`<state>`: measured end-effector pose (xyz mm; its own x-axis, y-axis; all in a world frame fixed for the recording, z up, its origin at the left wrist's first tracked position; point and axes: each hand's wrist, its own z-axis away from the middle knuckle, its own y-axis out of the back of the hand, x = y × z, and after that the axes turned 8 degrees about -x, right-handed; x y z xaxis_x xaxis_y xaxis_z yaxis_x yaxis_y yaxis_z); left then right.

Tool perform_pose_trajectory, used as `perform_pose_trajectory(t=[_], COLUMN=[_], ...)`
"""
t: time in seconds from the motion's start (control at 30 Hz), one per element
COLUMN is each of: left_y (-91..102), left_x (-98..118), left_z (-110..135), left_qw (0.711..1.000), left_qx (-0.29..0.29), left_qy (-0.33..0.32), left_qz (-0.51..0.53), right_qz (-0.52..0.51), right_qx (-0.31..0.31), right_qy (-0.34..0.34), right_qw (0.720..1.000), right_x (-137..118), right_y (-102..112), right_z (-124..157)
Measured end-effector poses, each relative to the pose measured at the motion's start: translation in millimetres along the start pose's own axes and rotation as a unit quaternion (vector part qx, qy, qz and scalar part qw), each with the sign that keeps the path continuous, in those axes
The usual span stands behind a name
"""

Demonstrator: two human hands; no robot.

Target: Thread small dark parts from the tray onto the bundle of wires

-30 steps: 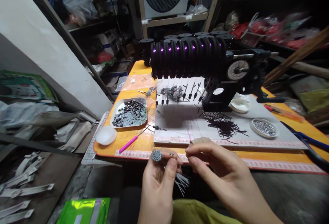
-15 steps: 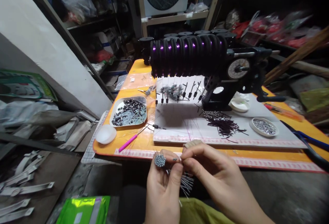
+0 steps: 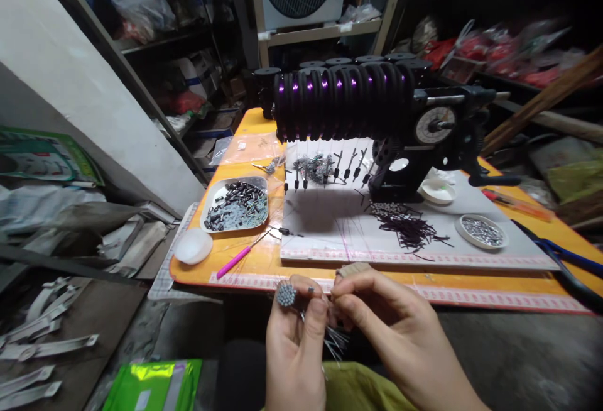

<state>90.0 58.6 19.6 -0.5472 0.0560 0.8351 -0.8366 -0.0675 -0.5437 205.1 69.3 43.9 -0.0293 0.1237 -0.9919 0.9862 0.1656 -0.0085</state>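
My left hand [image 3: 296, 348] is closed around a bundle of thin grey rods [image 3: 286, 295]. Their packed round ends stick out at the left of the fingers, and loose tails [image 3: 336, 343] hang out below on the right. One small grey tip [image 3: 311, 290] shows above my left thumb. Close beside it, my right hand [image 3: 393, 320] has thumb and forefinger pressed together in a pinch at the left fingertips. What lies in that pinch is too small to make out. Both hands are in front of the table's near edge, over the lap.
A black machine with purple thread spools [image 3: 346, 103] stands on a white board [image 3: 325, 235]; small dark weights hang beneath it. Left are a tray of dark pieces [image 3: 264, 191], a pink-handled tool [image 3: 234, 263] and a white cup [image 3: 193, 246]. Right are a small dish [image 3: 482, 247] and blue-handled pliers [image 3: 577, 257].
Both hands have shifted slightly, the left one a little to the left with the bundle. The small grey tip has moved left. The right hand keeps its pinch.
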Motion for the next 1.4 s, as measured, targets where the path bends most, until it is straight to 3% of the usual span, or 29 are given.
perform_pose_trajectory(t=[0.13,0.27,0.47,0.63,0.87,1.2,1.4], left_y=[1.5,-0.3,6.0,8.6,-0.4,0.2,2.1], left_x=[-2,-1,-2,-2,-7,0,3], left_z=[1,1,-2,-1,0,0,-3], left_qw=[0.999,0.987,0.932,0.901,0.951,0.990,0.996], left_qx=[-0.013,0.002,-0.018,-0.021,0.001,-0.015,-0.003], left_qy=[-0.026,-0.114,-0.262,-0.306,-0.227,-0.076,-0.043], left_qz=[-0.020,-0.111,-0.251,-0.308,-0.210,-0.122,-0.076], right_qz=[0.040,0.118,0.120,0.119,0.125,0.215,0.259], right_qx=[0.009,-0.010,-0.041,-0.048,-0.043,-0.032,-0.045], right_qy=[0.029,0.036,0.000,-0.001,0.019,0.060,0.091], right_qw=[0.999,0.992,0.992,0.992,0.991,0.974,0.961], right_x=[-6,-10,-11,-13,-6,-1,2], right_y=[4,9,11,9,7,5,4], right_z=[-1,2,5,5,4,10,11])
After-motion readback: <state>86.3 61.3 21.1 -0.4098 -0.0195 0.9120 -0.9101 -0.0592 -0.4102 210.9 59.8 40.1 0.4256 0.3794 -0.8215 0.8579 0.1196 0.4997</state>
